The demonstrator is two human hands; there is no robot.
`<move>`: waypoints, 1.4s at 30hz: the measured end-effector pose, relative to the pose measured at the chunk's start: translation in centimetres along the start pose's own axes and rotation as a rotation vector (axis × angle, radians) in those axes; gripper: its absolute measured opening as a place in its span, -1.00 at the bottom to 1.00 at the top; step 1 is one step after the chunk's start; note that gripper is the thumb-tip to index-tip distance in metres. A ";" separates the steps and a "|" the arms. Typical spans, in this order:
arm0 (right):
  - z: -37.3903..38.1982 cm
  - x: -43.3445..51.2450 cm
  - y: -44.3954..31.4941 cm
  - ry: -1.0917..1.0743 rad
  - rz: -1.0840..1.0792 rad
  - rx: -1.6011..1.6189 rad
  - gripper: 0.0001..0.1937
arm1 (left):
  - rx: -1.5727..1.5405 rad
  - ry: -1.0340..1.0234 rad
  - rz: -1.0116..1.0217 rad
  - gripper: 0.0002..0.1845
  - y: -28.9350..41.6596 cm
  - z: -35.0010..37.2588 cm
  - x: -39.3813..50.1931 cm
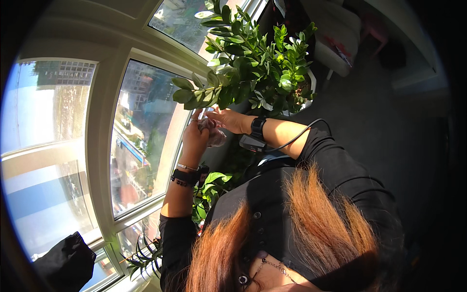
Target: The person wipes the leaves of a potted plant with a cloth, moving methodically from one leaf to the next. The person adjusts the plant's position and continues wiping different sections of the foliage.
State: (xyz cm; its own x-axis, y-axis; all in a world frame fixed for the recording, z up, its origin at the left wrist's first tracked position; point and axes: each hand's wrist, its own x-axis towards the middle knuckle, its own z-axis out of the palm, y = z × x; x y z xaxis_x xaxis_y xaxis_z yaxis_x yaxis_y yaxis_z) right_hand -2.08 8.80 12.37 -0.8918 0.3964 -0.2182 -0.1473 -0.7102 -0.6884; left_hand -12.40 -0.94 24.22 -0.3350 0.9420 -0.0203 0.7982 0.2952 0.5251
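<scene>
A crumpled pinkish-grey cloth [215,137] is held in my left hand [195,140], its lower end hanging free. My right hand [231,120] is beside it, with fingertips close to the cloth and just under the plant's leaves; whether they pinch the cloth or a leaf cannot be told. Above both hands spreads a leafy green potted plant [237,69] with thick glossy leaves. One of its branches [204,93] reaches left over my fingers. The rim of its white pot [313,85] shows at the right.
Window panes [146,135] and frames [100,142] run along the left. Lower leafy plants [213,180] and a spiky plant [144,257] stand near the window. Black fabric [65,262] is at the lower left. A light-coloured chair [337,40] is at the upper right. A cable [299,135] loops by my right forearm.
</scene>
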 end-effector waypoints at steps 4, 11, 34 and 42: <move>-0.3 -0.3 0.3 0.038 -0.032 -0.257 -0.54 | -0.024 0.034 0.031 -0.48 0.3 -0.2 0.0; -0.7 -1.1 -0.9 0.148 -0.089 -0.058 -0.68 | -0.082 0.051 0.023 -0.62 0.0 0.0 0.3; -3.3 -0.5 -2.1 0.046 -0.005 0.364 -0.71 | 0.134 0.152 0.405 -0.46 1.2 6.7 3.4; -2.5 -1.3 -3.5 0.005 -0.162 0.672 -0.69 | 0.512 0.310 0.579 -0.41 2.7 7.9 4.7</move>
State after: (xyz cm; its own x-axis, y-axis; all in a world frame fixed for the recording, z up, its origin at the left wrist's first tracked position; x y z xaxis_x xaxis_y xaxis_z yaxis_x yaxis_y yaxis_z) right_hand 0.67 12.23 13.40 -0.8344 0.5294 -0.1533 -0.5131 -0.8477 -0.1348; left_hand -7.90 5.56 18.84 0.1359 0.9025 0.4087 0.9905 -0.1159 -0.0733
